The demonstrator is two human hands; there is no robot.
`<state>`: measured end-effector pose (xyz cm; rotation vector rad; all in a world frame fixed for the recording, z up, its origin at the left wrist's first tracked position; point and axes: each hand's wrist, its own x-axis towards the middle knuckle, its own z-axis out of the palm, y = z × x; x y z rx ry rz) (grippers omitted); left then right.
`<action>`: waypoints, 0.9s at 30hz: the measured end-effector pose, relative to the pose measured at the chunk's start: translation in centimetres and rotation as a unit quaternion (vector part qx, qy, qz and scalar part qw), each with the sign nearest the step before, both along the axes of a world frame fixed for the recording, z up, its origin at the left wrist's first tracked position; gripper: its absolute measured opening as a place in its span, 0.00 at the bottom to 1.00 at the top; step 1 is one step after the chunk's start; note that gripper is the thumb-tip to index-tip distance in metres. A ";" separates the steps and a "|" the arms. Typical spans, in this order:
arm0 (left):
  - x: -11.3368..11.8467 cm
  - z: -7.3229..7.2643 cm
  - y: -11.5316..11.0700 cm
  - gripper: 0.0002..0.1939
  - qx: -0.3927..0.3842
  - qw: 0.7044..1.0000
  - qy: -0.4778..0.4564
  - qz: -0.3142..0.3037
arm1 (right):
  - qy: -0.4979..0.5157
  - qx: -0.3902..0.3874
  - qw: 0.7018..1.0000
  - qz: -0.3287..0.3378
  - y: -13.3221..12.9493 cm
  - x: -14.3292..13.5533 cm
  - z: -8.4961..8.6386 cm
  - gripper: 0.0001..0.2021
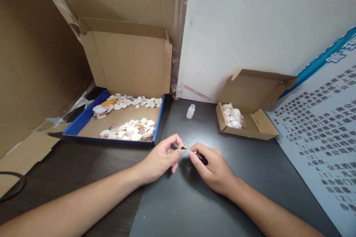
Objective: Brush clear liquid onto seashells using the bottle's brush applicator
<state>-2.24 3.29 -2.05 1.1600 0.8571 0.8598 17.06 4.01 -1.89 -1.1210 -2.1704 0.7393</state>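
Note:
My left hand (164, 157) pinches a small seashell (183, 147) between thumb and forefinger, its hollow dark side partly showing. Close on its right, my right hand (211, 166) has thumb and forefinger pressed together on something thin and pale that points at the shell; it is too small to make out. Both hands are above the dark grey mat (161, 207). Beyond them a small glass bottle (190, 111) with whitish contents stands upright without a visible cap.
At the left, a blue-edged cardboard box (111, 141) with its lid raised holds many shells (130, 130). A smaller open box (250, 133) at the right holds white shells (233, 116). A white board (250, 18) and a printed sheet (328, 118) border the work surface.

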 end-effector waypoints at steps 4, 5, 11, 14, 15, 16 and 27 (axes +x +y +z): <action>0.0 0.0 0.0 0.14 0.011 1.000 0.016 -0.002 | 0.005 -0.010 0.999 -0.047 0.1 -0.1 0.0 0.11; -0.1 0.0 0.0 0.14 0.009 1.000 0.016 -0.002 | 0.008 -0.012 0.999 -0.031 0.0 -0.1 0.0 0.11; 0.0 0.0 0.0 0.13 0.000 1.000 0.002 -0.005 | 0.011 -0.018 0.999 -0.039 -0.1 0.0 0.0 0.11; 0.1 0.0 0.0 0.13 -0.028 0.999 -0.026 0.004 | 0.014 -0.023 0.999 -0.034 -0.1 0.0 0.0 0.12; 0.1 0.0 0.0 0.12 -0.038 0.999 -0.035 0.007 | 0.009 -0.021 0.999 -0.024 -0.1 0.0 0.1 0.11; 0.1 0.1 0.0 0.12 -0.048 0.998 -0.041 0.010 | 0.004 -0.019 1.000 -0.021 -0.1 0.0 0.1 0.11; 0.3 1.0 0.1 0.08 -0.098 0.993 -0.061 0.037 | 0.018 -0.016 1.000 0.017 -0.2 0.1 0.1 0.10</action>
